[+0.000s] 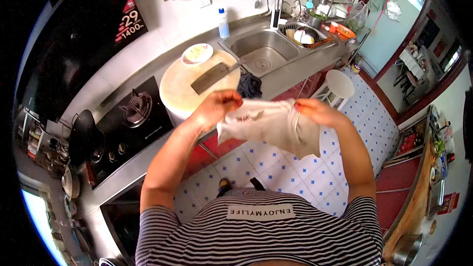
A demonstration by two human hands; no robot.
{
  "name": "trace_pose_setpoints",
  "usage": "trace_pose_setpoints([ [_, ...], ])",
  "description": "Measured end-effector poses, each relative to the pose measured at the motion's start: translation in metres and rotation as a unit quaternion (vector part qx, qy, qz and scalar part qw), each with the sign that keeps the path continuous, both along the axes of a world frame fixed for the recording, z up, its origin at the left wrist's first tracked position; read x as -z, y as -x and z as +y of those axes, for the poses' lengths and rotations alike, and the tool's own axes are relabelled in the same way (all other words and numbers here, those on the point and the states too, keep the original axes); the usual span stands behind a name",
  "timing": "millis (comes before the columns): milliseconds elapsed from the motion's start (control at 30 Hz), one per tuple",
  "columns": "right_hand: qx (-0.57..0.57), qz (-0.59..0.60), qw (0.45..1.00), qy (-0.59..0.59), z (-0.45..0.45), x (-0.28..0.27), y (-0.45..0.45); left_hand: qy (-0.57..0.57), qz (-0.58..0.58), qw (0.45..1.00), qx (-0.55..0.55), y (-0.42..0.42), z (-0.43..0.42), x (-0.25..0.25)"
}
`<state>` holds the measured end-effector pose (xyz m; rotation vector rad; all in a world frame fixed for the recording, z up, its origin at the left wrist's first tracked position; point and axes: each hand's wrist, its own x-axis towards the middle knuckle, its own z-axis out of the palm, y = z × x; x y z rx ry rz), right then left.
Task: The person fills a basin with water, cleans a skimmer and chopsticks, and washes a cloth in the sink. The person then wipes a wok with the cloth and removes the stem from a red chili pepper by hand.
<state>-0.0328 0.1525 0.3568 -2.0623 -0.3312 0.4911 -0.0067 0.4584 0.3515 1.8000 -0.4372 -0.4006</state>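
Observation:
A whitish cloth (pixel 271 125) with dark marks on it hangs stretched between both hands, above the floor in front of my body. My left hand (pixel 216 110) pinches its upper left corner, fingers closed. At the upper right corner my right hand (pixel 320 112) has its thumb and fingers closed on the fabric, and a fold hangs below them. Beyond my left hand is a round cutting board (pixel 175 86) on the counter. A cleaver (pixel 212 79) lies flat on the board, beside a bowl (pixel 197 53) of pale food. A dark cloth (pixel 250 86) hangs by the counter edge.
A steel sink (pixel 261 51) is behind the board, with a blue-capped bottle (pixel 223 23) and a dish rack (pixel 305 34) near it. The gas stove (pixel 140 113) and a wok (pixel 86 135) are left. A white stool (pixel 340 84) stands right, before a doorway.

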Motion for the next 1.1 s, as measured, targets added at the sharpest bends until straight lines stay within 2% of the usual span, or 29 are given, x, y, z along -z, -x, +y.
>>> trace_pose_setpoints([
  [33,0.069,0.011,0.997,-0.021,-0.012,0.0,-0.011,0.013,0.0,1.0,-0.001,-0.019,-0.014,0.002],
  [133,0.096,-0.022,0.995,0.002,-0.044,-0.014,-0.066,-0.017,-0.05,0.998,-0.016,-0.074,-0.043,-0.008],
  [167,0.113,0.0,0.994,0.014,-0.049,-0.023,-0.085,-0.023,-0.07,0.997,-0.03,-0.093,-0.049,-0.009],
  [233,0.108,-0.01,0.993,-0.055,-0.067,-0.021,-0.145,-0.01,-0.096,0.992,-0.08,-0.136,-0.06,-0.013],
  [267,0.143,-0.01,0.984,-0.108,-0.072,-0.025,-0.169,0.031,-0.061,0.992,-0.108,-0.16,-0.064,-0.015],
  [300,0.177,-0.01,0.971,-0.159,-0.07,-0.036,-0.191,0.058,-0.076,0.986,-0.139,-0.187,-0.069,-0.014],
  [367,0.229,-0.067,0.957,-0.167,-0.081,-0.046,-0.246,0.107,-0.147,0.972,-0.15,-0.243,-0.072,-0.013],
  [433,0.235,-0.15,0.932,-0.233,-0.085,-0.048,-0.291,0.105,-0.159,0.958,-0.216,-0.279,-0.079,-0.02],
  [500,0.218,-0.168,0.928,-0.251,-0.099,-0.043,-0.338,0.148,-0.198,0.94,-0.233,-0.318,-0.082,-0.017],
  [567,0.199,-0.187,0.919,-0.283,-0.112,-0.03,-0.373,0.133,-0.222,0.931,-0.258,-0.347,-0.083,-0.002],
  [633,0.097,-0.212,0.966,-0.109,-0.125,-0.005,-0.392,-0.03,-0.236,0.942,-0.236,-0.366,-0.078,0.027],
  [667,0.042,-0.174,0.984,0.0,-0.134,0.011,-0.404,-0.11,-0.341,0.92,-0.162,-0.376,-0.072,0.053],
  [700,0.019,-0.119,0.993,0.012,-0.131,0.03,-0.408,-0.228,-0.257,0.934,-0.099,-0.374,-0.074,0.06],
  [733,-0.025,-0.108,0.993,0.029,-0.139,0.058,-0.416,-0.213,-0.266,0.939,-0.054,-0.374,-0.073,0.083],
  [767,-0.04,-0.048,0.991,0.116,-0.151,0.089,-0.43,-0.275,-0.233,0.932,-0.03,-0.376,-0.073,0.106],
  [800,-0.082,-0.064,0.974,0.201,-0.163,0.125,-0.445,-0.26,-0.199,0.945,-0.024,-0.376,-0.073,0.122],
  [833,-0.094,-0.061,0.974,0.198,-0.166,0.147,-0.459,-0.246,-0.112,0.962,-0.029,-0.374,-0.08,0.121],
  [933,-0.163,-0.008,0.967,0.197,-0.153,0.184,-0.501,-0.257,-0.052,0.962,-0.076,-0.381,-0.093,0.15],
  [1033,-0.163,0.009,0.959,0.23,-0.133,0.21,-0.558,-0.22,-0.032,0.964,-0.144,-0.391,-0.111,0.16],
  [1100,-0.108,-0.075,0.958,0.256,-0.119,0.252,-0.602,-0.193,0.089,0.951,-0.225,-0.398,-0.133,0.161],
])
